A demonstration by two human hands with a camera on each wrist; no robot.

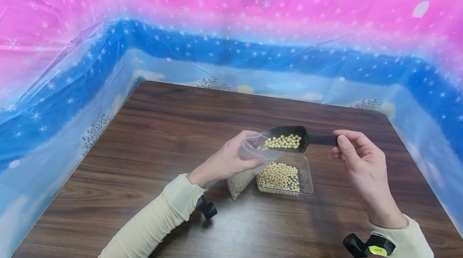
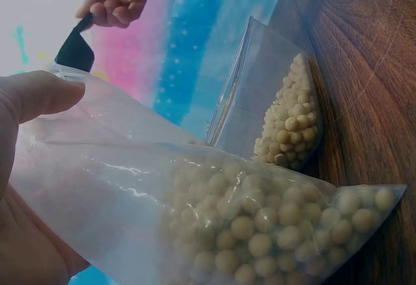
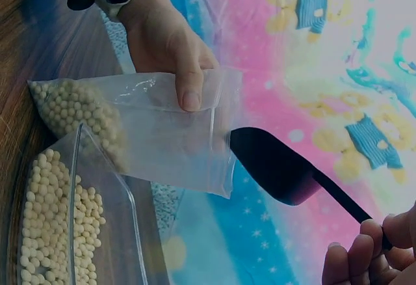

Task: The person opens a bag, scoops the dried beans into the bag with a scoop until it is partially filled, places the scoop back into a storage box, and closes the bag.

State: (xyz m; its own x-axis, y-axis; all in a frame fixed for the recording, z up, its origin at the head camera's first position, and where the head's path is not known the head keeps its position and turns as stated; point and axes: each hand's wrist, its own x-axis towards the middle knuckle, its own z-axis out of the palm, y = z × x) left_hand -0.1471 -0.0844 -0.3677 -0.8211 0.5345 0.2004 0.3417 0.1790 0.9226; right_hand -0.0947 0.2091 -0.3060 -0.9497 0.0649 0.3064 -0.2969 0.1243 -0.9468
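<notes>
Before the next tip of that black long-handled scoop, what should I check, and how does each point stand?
1. Translucent plastic bag open at its mouth: ok.
2. Left hand gripping the bag near that mouth: ok.
3. Black long-handled scoop with its lip at the mouth: ok.
4. Right hand holding the scoop: ok.
5. Room inside: ok; pale round beans fill only the lower part.
6. Bag's bottom corner resting on the brown wood-grain table: cannot tell.
</notes>
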